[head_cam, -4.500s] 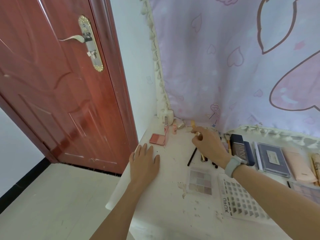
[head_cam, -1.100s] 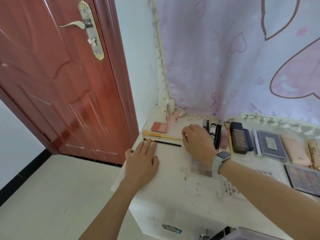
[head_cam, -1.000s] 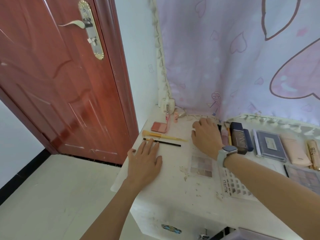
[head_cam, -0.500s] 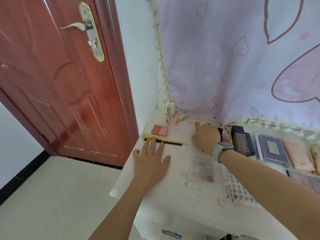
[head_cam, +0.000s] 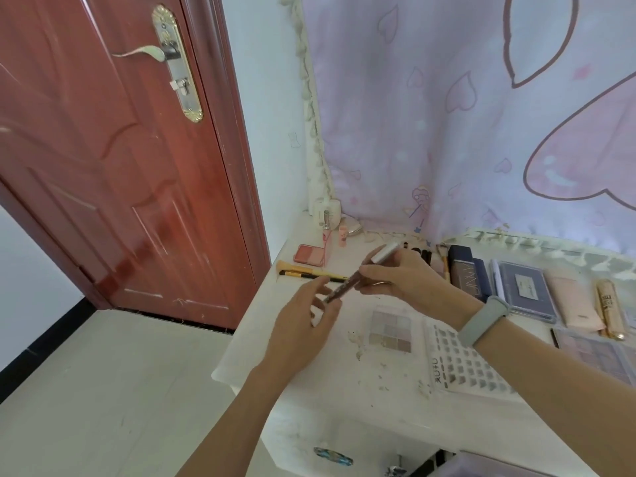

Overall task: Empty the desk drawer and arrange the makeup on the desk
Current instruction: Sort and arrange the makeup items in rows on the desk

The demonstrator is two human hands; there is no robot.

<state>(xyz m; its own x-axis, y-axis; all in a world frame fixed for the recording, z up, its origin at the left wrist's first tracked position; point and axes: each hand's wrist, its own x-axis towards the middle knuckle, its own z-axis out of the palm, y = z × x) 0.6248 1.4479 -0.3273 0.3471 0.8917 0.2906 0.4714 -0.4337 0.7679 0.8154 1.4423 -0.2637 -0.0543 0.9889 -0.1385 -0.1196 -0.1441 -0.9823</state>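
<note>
Slim brown makeup pencil with silver cap (head_cam: pixel 358 278), just lifted off white desk (head_cam: pixel 378 401), pinched in right hand (head_cam: pixel 402 278), open left hand (head_cam: pixel 306 325) touching its lower end; placing it comes next.

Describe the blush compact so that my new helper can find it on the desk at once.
Start at the desk's far left corner, near the red door. The blush compact lies flat there, just behind two long brushes. It alone is small, square and two-toned pink; the other palettes are larger and greyish.

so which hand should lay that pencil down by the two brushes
Left. The left hand touches the pencil's lower end and lies nearest the two brushes. The right hand grips it further right.
</note>
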